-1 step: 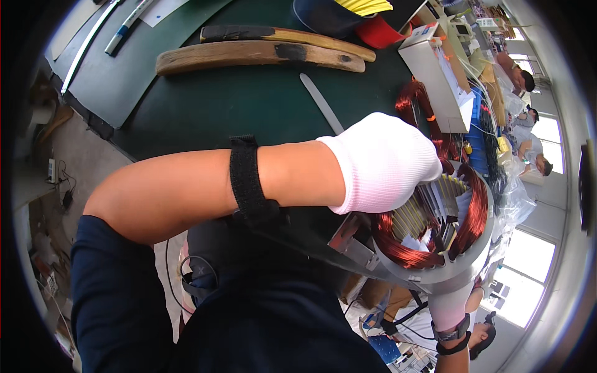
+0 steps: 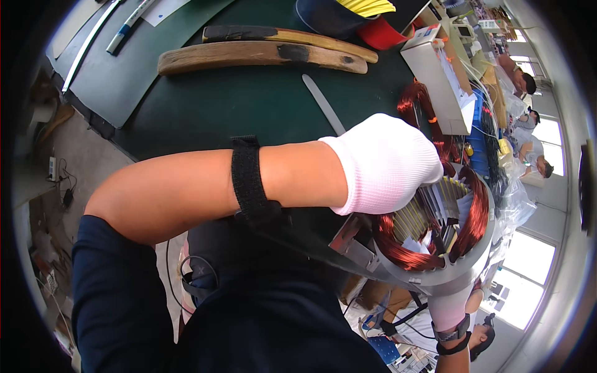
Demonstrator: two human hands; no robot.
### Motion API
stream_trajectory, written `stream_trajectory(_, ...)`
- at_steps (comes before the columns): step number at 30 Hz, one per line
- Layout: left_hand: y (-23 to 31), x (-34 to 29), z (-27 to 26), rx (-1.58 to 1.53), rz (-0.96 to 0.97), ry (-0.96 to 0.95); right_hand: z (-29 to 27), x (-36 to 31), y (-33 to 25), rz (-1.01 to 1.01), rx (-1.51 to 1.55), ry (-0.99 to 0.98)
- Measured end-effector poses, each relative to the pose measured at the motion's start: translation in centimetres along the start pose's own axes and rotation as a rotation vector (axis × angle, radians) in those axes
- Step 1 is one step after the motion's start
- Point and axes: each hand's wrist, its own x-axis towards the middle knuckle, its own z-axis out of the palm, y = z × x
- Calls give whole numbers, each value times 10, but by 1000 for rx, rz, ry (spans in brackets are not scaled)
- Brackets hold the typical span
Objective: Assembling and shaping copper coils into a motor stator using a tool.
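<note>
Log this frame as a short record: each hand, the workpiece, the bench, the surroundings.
Left hand: white-gloved, at the upper left of the coils, fingertips hidden
Right hand: gloved, at the lower side of the metal ring, grip hidden
Workpiece: grey metal ring with copper-red wire coils inside
Bench: dark green; curved wooden sticks, grey flat strip, marker pen
Surroundings: other people and bright windows at picture right
</note>
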Motion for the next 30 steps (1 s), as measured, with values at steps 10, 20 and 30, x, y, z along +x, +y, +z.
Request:
stream_trajectory(10, -7, -1, -4, -19, -12, 3, -28, -4, -15, 78, -253, -82)
stream_trajectory(20, -18, 5, 5, -349, -202, -85, -23, -15, -1, 13, -182, -6)
stream_trajectory(30, -20, 7, 6, -331, -196, -131, -18, 12, -10, 42, -47, -83)
